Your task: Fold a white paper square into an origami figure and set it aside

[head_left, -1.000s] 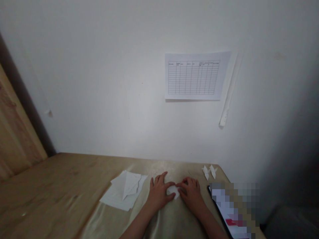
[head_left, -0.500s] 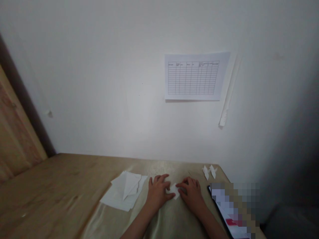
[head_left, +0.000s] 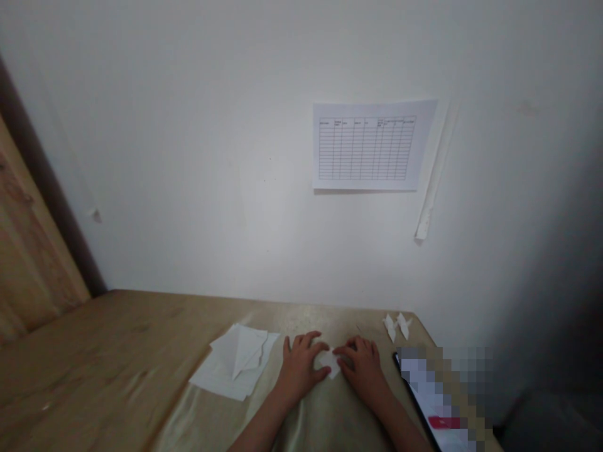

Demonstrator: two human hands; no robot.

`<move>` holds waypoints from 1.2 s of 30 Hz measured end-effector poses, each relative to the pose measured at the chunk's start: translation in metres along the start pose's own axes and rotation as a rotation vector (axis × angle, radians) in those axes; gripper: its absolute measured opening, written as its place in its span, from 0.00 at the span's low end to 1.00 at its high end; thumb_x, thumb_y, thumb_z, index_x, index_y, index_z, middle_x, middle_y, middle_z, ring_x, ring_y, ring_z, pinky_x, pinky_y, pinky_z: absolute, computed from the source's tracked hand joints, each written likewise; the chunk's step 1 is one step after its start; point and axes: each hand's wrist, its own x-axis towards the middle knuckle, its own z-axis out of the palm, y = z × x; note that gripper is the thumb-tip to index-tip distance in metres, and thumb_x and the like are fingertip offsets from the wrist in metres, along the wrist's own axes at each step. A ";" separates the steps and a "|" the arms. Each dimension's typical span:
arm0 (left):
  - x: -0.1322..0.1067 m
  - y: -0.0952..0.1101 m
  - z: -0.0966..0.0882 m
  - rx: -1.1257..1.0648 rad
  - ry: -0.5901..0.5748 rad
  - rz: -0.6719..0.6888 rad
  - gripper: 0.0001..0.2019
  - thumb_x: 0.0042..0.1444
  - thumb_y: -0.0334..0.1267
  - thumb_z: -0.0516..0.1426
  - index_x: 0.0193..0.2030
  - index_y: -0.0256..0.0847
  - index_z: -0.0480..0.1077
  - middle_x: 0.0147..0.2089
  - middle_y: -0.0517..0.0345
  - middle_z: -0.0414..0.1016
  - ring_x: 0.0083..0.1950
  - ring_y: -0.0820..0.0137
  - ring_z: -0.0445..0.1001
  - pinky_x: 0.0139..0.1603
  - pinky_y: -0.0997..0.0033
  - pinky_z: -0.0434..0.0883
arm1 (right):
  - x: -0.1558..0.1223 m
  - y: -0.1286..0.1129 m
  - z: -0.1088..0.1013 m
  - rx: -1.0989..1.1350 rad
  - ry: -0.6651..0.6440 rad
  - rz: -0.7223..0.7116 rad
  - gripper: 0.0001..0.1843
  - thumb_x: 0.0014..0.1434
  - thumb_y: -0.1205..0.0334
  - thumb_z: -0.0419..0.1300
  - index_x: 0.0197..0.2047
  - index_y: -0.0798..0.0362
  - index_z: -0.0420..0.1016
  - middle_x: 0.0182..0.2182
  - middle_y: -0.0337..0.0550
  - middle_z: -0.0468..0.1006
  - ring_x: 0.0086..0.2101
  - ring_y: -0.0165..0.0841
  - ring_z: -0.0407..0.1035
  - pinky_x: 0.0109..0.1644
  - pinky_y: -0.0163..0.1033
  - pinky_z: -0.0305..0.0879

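A small folded piece of white paper (head_left: 331,364) lies on the cloth-covered table between my two hands. My left hand (head_left: 301,364) is at its left side, fingers spread, with the index fingertip by the paper's upper edge and the thumb by its lower left edge. On the other side, my right hand (head_left: 362,364) has its thumb and index finger closed on the paper's right edge. To the left lies a stack of white paper sheets (head_left: 217,373), with a creased sheet on top. Two small folded paper pieces (head_left: 396,327) sit near the table's back right corner.
A phone or tablet (head_left: 426,402), partly blurred out, lies along the table's right side. Behind the table (head_left: 117,358) rises a white wall with a printed chart (head_left: 365,147) taped on it. A wooden board (head_left: 32,232) stands at the far left.
My left index finger has stretched out from the paper's left side toward its upper edge. My right hand has hardly moved, and the paper stays in place.
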 end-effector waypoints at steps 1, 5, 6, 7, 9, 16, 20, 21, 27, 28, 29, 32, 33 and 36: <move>0.000 0.000 0.000 0.006 -0.011 0.006 0.20 0.51 0.48 0.65 0.52 0.64 0.72 0.69 0.64 0.63 0.67 0.55 0.61 0.69 0.31 0.43 | 0.000 0.000 0.000 -0.003 0.001 -0.002 0.13 0.62 0.57 0.59 0.48 0.33 0.78 0.48 0.41 0.73 0.53 0.41 0.64 0.65 0.53 0.46; -0.001 0.000 -0.002 0.028 -0.046 -0.014 0.18 0.52 0.51 0.65 0.51 0.69 0.74 0.71 0.67 0.60 0.69 0.52 0.59 0.68 0.29 0.42 | -0.001 -0.001 0.000 -0.036 -0.018 -0.007 0.17 0.62 0.58 0.58 0.52 0.31 0.76 0.49 0.42 0.73 0.53 0.41 0.64 0.65 0.55 0.47; 0.000 -0.001 -0.002 0.034 -0.052 -0.023 0.18 0.52 0.52 0.64 0.51 0.70 0.74 0.71 0.68 0.60 0.69 0.52 0.58 0.68 0.29 0.42 | 0.000 -0.001 0.000 -0.050 -0.023 -0.010 0.18 0.62 0.59 0.58 0.54 0.30 0.75 0.49 0.42 0.72 0.53 0.42 0.64 0.65 0.56 0.46; 0.000 0.000 -0.003 0.039 -0.057 -0.037 0.18 0.51 0.53 0.64 0.51 0.71 0.74 0.72 0.68 0.59 0.69 0.51 0.58 0.68 0.29 0.41 | 0.000 -0.001 0.000 -0.065 -0.027 -0.012 0.20 0.63 0.60 0.57 0.55 0.29 0.74 0.50 0.42 0.72 0.54 0.42 0.64 0.66 0.56 0.45; 0.000 0.000 -0.005 0.044 -0.062 -0.061 0.19 0.51 0.54 0.64 0.51 0.71 0.74 0.73 0.69 0.57 0.70 0.51 0.57 0.69 0.29 0.42 | 0.000 -0.003 0.000 -0.089 -0.034 -0.013 0.22 0.63 0.61 0.56 0.57 0.27 0.72 0.51 0.42 0.72 0.54 0.42 0.63 0.66 0.57 0.44; 0.000 0.006 -0.011 0.063 -0.098 -0.123 0.20 0.50 0.57 0.63 0.52 0.72 0.74 0.73 0.67 0.57 0.72 0.49 0.54 0.69 0.30 0.41 | -0.001 -0.007 -0.005 -0.100 -0.056 0.026 0.19 0.64 0.59 0.57 0.55 0.28 0.74 0.50 0.42 0.72 0.55 0.41 0.63 0.66 0.56 0.42; 0.000 0.006 -0.011 0.071 -0.086 -0.118 0.20 0.50 0.58 0.63 0.52 0.73 0.73 0.72 0.66 0.58 0.72 0.49 0.54 0.69 0.30 0.42 | -0.002 -0.005 -0.014 -0.087 -0.069 0.040 0.14 0.62 0.57 0.59 0.49 0.31 0.78 0.48 0.41 0.73 0.54 0.42 0.64 0.67 0.58 0.40; 0.000 0.006 -0.010 0.071 -0.082 -0.116 0.20 0.50 0.58 0.63 0.52 0.73 0.73 0.72 0.65 0.58 0.72 0.49 0.55 0.69 0.30 0.42 | -0.002 -0.005 -0.016 -0.078 -0.070 0.035 0.13 0.62 0.56 0.59 0.48 0.32 0.79 0.48 0.41 0.73 0.54 0.41 0.64 0.67 0.57 0.40; -0.001 0.004 -0.008 0.058 -0.056 -0.113 0.20 0.50 0.56 0.64 0.52 0.72 0.74 0.71 0.62 0.61 0.71 0.49 0.56 0.68 0.29 0.42 | -0.005 -0.008 -0.029 -0.059 -0.097 0.029 0.07 0.59 0.55 0.63 0.40 0.42 0.81 0.46 0.43 0.74 0.53 0.41 0.65 0.67 0.55 0.41; -0.002 0.004 -0.008 0.053 -0.054 -0.113 0.20 0.49 0.55 0.64 0.51 0.72 0.74 0.71 0.62 0.61 0.71 0.49 0.55 0.68 0.29 0.42 | -0.006 -0.008 -0.031 -0.061 -0.102 0.030 0.06 0.58 0.55 0.63 0.38 0.43 0.81 0.45 0.43 0.74 0.52 0.41 0.65 0.67 0.55 0.41; -0.001 0.004 -0.008 0.048 -0.055 -0.114 0.20 0.49 0.56 0.64 0.51 0.72 0.74 0.71 0.62 0.60 0.71 0.49 0.55 0.68 0.30 0.42 | -0.006 -0.009 -0.031 -0.067 -0.105 0.031 0.06 0.58 0.55 0.64 0.37 0.44 0.81 0.45 0.43 0.74 0.52 0.41 0.65 0.67 0.55 0.42; -0.001 0.004 -0.006 0.037 -0.065 -0.113 0.20 0.49 0.55 0.64 0.51 0.70 0.75 0.71 0.62 0.60 0.72 0.49 0.54 0.68 0.29 0.41 | -0.006 -0.009 -0.031 -0.081 -0.101 0.029 0.06 0.57 0.55 0.64 0.36 0.44 0.81 0.44 0.43 0.75 0.51 0.41 0.66 0.67 0.56 0.41; -0.001 0.003 -0.004 0.034 -0.061 -0.109 0.20 0.50 0.55 0.64 0.51 0.69 0.75 0.71 0.61 0.60 0.72 0.49 0.54 0.68 0.29 0.40 | -0.005 -0.009 -0.031 -0.082 -0.098 0.026 0.05 0.57 0.55 0.64 0.36 0.45 0.81 0.44 0.44 0.75 0.51 0.41 0.66 0.67 0.57 0.40; -0.001 0.003 0.000 0.031 -0.027 -0.090 0.18 0.52 0.54 0.63 0.51 0.67 0.75 0.70 0.60 0.62 0.71 0.50 0.56 0.69 0.28 0.39 | -0.005 -0.008 -0.028 -0.080 -0.086 0.023 0.06 0.57 0.54 0.64 0.35 0.46 0.80 0.44 0.44 0.75 0.52 0.42 0.65 0.67 0.57 0.40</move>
